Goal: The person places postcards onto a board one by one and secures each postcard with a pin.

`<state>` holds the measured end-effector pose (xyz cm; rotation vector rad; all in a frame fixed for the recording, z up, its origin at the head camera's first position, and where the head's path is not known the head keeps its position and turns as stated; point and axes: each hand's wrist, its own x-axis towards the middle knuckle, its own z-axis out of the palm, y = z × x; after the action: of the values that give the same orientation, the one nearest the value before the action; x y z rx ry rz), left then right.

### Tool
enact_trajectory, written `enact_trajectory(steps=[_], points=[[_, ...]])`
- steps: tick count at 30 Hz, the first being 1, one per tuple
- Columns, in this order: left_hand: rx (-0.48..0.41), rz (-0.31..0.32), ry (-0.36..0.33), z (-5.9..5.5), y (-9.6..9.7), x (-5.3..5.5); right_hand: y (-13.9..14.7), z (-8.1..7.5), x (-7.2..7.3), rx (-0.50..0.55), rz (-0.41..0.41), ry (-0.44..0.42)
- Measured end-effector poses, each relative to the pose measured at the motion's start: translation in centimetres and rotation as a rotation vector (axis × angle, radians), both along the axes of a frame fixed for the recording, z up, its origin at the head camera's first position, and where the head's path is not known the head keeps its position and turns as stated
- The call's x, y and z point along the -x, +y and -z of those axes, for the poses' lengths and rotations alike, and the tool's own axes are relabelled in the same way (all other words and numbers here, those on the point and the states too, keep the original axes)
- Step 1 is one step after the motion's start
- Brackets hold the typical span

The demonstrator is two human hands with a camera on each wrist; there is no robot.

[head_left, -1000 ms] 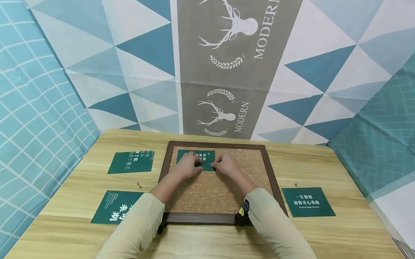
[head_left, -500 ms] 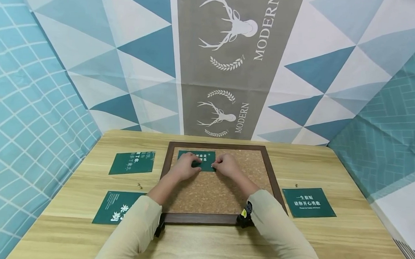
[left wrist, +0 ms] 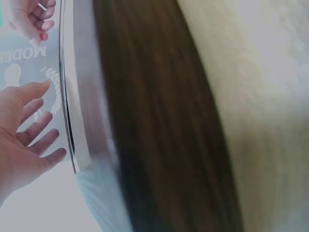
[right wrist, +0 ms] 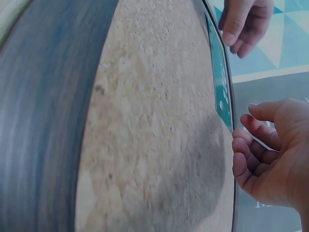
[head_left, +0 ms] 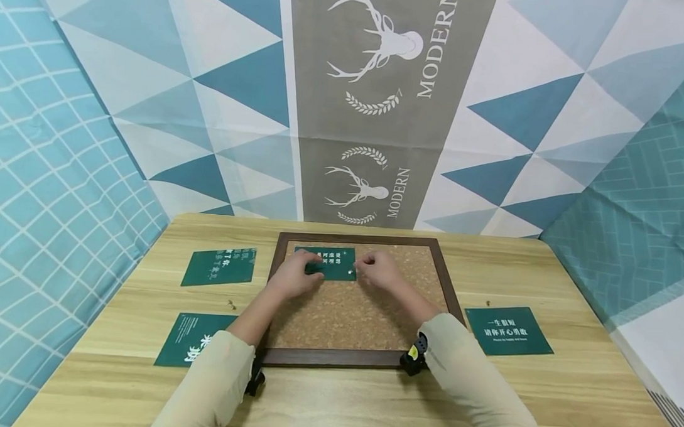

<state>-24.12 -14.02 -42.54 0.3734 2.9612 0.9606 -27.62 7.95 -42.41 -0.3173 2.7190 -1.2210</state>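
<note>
A green card with white writing lies on the upper left of the framed cork board. Near its lower right corner sits a small shiny dot, like a pin head. My left hand hovers over the card's left part, covering some of the writing; the left wrist view shows its fingers spread with nothing held. Just beyond the card's right edge is my right hand. Seen in the right wrist view, the right hand has loosely bent fingers, thumb apart, holding nothing visible.
Two green cards lie left of the board, an upper card and a lower card partly under the left sleeve. Another green card lies at right. Tiny brownish bits are on the wooden table. Patterned cloth hangs behind.
Both hands have moved apart: the left slightly left and down, the right slightly right, off the card's corner. More of the card's writing and the shiny dot now show.
</note>
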Motion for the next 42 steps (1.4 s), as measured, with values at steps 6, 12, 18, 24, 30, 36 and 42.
enact_trajectory(steps=[6, 12, 18, 24, 30, 36, 42], points=[[-0.043, -0.039, -0.014, 0.0, -1.2, -0.8, 0.9, -0.6, -0.4, -0.005, 0.005, 0.016], [-0.037, -0.065, 0.004, -0.5, -2.1, -1.6, 2.1, -1.4, -0.7, -0.042, 0.02, 0.043], [-0.079, -0.087, -0.021, -0.7, -2.9, -2.4, 3.5, -1.9, -1.1, -0.065, 0.013, 0.079], [-0.09, -0.135, -0.003, -0.5, -3.9, -2.9, 5.0, -2.3, -1.4, -0.063, 0.027, 0.077], [-0.106, -0.161, -0.004, -0.4, -4.8, -3.5, 6.9, -2.5, -1.7, -0.091, 0.04, 0.103], [-0.108, -0.19, 0.003, -0.5, -5.2, -3.8, 8.6, -2.5, -1.9, -0.116, 0.078, 0.107], [-0.112, -0.23, -0.027, -0.4, -5.6, -4.0, 10.4, -2.8, -2.3, -0.131, 0.104, 0.112]])
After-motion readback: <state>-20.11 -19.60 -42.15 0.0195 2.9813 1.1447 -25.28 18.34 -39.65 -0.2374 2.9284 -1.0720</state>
